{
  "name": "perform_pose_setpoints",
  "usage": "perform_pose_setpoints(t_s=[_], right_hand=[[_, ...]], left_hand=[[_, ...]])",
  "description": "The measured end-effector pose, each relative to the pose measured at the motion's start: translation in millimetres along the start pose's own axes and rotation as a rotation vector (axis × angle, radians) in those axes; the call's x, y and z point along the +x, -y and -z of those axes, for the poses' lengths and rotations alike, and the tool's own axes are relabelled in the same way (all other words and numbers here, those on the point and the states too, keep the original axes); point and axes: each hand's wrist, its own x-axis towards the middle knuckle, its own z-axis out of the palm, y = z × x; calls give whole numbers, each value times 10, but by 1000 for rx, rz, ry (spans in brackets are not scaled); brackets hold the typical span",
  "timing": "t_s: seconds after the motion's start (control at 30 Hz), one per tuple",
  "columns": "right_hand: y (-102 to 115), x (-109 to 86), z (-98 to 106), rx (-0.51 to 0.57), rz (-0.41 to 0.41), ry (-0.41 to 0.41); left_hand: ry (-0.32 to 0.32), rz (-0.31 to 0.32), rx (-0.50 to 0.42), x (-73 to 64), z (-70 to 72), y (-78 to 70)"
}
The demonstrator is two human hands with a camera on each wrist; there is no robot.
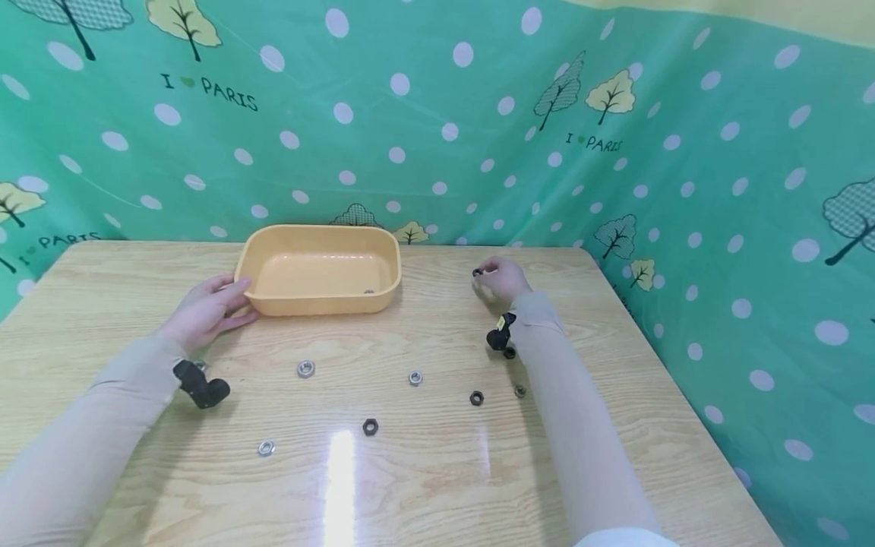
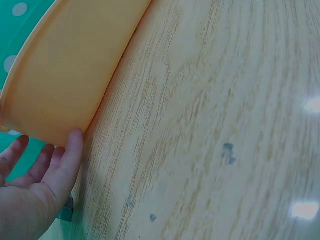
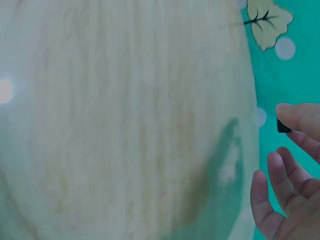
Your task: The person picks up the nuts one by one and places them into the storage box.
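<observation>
My right hand (image 1: pixel 503 279) pinches a small black nut (image 1: pixel 477 272) between thumb and fingertips, above the far right part of the table. In the right wrist view the black nut (image 3: pixel 283 126) sticks out below a fingertip, while the other fingers are spread apart below it. My left hand (image 1: pixel 208 310) lies against the left end of a yellow-orange plastic bin (image 1: pixel 321 305), its fingertips right at the corner. In the left wrist view those fingers (image 2: pixel 74 150) reach to the bin's outer wall (image 2: pixel 70 75), fairly straight. One small nut (image 1: pixel 368 292) lies inside the bin.
Silver nuts (image 1: pixel 305 369) and black nuts (image 1: pixel 476 397) lie scattered over the wooden table (image 1: pixel 424 486). A black nut (image 1: pixel 509 352) and a dull one (image 1: pixel 520 391) are close to my right forearm. Green dotted cloth (image 1: pixel 424 99) hangs behind and at the right.
</observation>
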Motion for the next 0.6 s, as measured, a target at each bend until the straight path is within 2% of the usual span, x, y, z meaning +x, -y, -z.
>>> perform_pose_setpoints(t_s=[0.17, 0.3, 0.6], right_hand=[[164, 11, 5, -54, 19, -4], [387, -33, 6, -97, 76, -23], [877, -5, -122, -98, 203, -2]], left_hand=[[0, 5, 1, 11, 3, 5], [-1, 1, -15, 20, 11, 11], [-6, 10, -23, 33, 16, 21]])
